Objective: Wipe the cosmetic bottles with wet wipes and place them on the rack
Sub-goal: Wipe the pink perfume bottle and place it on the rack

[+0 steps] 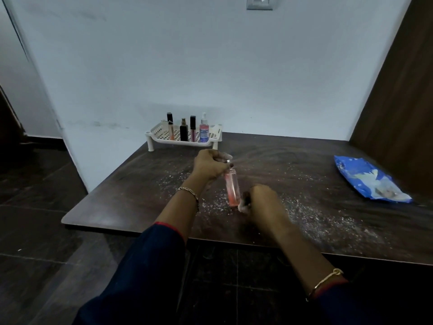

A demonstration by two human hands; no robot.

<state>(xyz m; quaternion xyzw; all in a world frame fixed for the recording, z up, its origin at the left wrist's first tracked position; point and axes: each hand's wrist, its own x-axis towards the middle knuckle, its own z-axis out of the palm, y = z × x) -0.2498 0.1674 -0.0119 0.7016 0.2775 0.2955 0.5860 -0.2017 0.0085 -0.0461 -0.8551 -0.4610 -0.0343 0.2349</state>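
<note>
Right hand [260, 198] presses white wipe [242, 207] against clear pink bottle [232, 188].

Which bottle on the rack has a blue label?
The clear pink spray bottle at the right end of the white rack. The three beside it are slimmer, dark-capped, and show no blue.

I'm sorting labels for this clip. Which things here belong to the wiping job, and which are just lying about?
Job: pink bottle in left hand; wipe in right hand; white rack holding four bottles; blue wipes pack.
Lying about: white crumbs on table; wall switch.
</note>
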